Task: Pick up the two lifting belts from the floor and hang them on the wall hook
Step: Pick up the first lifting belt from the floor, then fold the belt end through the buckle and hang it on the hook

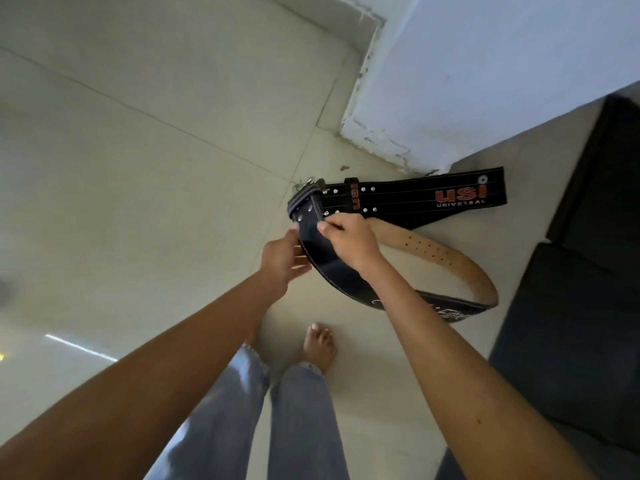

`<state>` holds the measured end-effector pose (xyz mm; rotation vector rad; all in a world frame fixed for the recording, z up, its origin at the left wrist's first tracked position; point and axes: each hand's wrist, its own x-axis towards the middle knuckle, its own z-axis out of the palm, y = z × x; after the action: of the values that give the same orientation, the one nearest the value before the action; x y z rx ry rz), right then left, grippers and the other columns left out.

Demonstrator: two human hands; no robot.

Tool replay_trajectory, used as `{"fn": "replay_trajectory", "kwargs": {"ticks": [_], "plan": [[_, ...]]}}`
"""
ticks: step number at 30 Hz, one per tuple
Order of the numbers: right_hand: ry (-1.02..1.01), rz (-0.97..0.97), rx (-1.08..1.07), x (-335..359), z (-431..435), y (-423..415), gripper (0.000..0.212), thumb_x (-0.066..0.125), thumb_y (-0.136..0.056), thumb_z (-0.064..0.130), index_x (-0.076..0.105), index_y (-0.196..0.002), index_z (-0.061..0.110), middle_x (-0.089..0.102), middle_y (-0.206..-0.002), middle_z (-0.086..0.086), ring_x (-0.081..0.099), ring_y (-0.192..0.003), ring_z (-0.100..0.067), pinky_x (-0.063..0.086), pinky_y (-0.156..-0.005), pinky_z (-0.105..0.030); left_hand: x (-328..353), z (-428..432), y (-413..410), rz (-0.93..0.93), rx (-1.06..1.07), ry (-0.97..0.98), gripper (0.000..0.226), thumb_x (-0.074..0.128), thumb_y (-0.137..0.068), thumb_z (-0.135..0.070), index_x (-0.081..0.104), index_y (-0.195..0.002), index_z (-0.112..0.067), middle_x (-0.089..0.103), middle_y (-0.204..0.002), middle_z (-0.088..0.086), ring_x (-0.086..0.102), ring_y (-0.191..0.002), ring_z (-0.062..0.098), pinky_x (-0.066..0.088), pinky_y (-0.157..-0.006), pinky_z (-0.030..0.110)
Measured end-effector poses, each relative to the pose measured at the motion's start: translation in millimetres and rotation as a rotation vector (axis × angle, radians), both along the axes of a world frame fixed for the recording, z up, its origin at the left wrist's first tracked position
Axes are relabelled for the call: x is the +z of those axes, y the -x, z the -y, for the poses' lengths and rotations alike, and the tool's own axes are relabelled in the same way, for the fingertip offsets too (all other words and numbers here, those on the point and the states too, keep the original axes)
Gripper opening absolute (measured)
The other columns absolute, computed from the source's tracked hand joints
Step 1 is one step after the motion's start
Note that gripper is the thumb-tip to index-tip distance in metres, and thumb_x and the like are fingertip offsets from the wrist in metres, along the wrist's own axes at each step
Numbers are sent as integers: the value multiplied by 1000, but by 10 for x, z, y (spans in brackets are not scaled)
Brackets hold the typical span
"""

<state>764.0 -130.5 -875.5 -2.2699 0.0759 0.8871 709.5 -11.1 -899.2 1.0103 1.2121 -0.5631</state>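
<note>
My right hand pinches the near belt by its end, left hand cupping its edge. The other belt lies flat by the wall. 0 of 2 hung; no hook visible.

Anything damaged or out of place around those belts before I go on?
The wall corner just behind the USI belt has chipped, peeling paint along its base. Both hands, left and right, hold the second belt; its far end still lies on the floor. The belts themselves look intact.
</note>
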Motion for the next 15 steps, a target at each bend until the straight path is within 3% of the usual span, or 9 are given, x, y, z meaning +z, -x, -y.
{"fn": "replay_trajectory", "kwargs": {"ticks": [2, 4, 6, 8, 9, 10, 12, 15], "plan": [[-87, 33, -69, 499, -3, -120, 34, 57, -92, 29, 68, -84, -2, 70, -81, -22, 63, -82, -38, 50, -79, -45, 462, -9, -210, 105, 175, 48, 26, 61, -92, -29, 65, -92, -3, 70, -88, 12, 68, -77, 24, 57, -67, 34], [-187, 46, -182, 1016, -53, -235, 39, 60, -90, 30, 65, -86, -8, 67, -77, -23, 60, -74, -38, 50, -75, -42, 958, -66, -367, 212, 270, 99, 23, 64, -90, -25, 67, -94, -2, 73, -89, 11, 70, -79, 23, 59, -68, 34], [-287, 50, -296, 1596, -129, -331, 40, 63, -90, 30, 63, -84, -10, 58, -72, -14, 52, -67, -23, 44, -68, -34, 1471, -151, -480, 321, 255, 130, 34, 66, -88, -28, 67, -105, 2, 74, -97, 14, 71, -84, 24, 60, -71, 34], [-362, 49, -363, 2210, -200, -370, 36, 66, -89, 30, 64, -82, -5, 61, -74, -10, 57, -70, -19, 45, -67, -32, 2068, -231, -557, 416, 191, 130, 46, 67, -87, -32, 65, -116, 4, 69, -109, 18, 67, -94, 27, 56, -85, 38], [-394, 38, -384, 2531, -241, -359, 35, 68, -87, 30, 65, -82, -4, 64, -76, -10, 60, -70, -20, 48, -68, -32, 2400, -267, -571, 466, 151, 113, 43, 67, -87, -32, 66, -112, 4, 69, -106, 18, 65, -93, 28, 55, -86, 38], [-421, 31, -407, 2846, -278, -334, 37, 69, -86, 30, 64, -83, -7, 65, -76, -12, 62, -70, -22, 50, -68, -34, 2746, -303, -577, 517, 110, 80, 35, 66, -87, -30, 69, -101, 2, 71, -94, 15, 67, -84, 25, 58, -79, 35], [-461, 25, -461, 3447, -332, -225, 41, 69, -85, 30, 63, -84, -11, 68, -78, -20, 64, -70, -26, 52, -69, -40, 3456, -337, -556, 592, 47, 12, 26, 63, -91, -24, 66, -74, -5, 68, -60, 2, 64, -54, 13, 53, -50, 23], [-461, 38, -522, 4228, -374, 50, 48, 67, -81, 39, 65, -84, -9, 71, -88, -29, 67, -72, -35, 56, -74, -51, 4369, -364, -451, 668, -36, -111, 31, 63, -90, -21, 57, -63, -9, 57, -41, -8, 53, -36, 6, 42, -38, 16]]}}
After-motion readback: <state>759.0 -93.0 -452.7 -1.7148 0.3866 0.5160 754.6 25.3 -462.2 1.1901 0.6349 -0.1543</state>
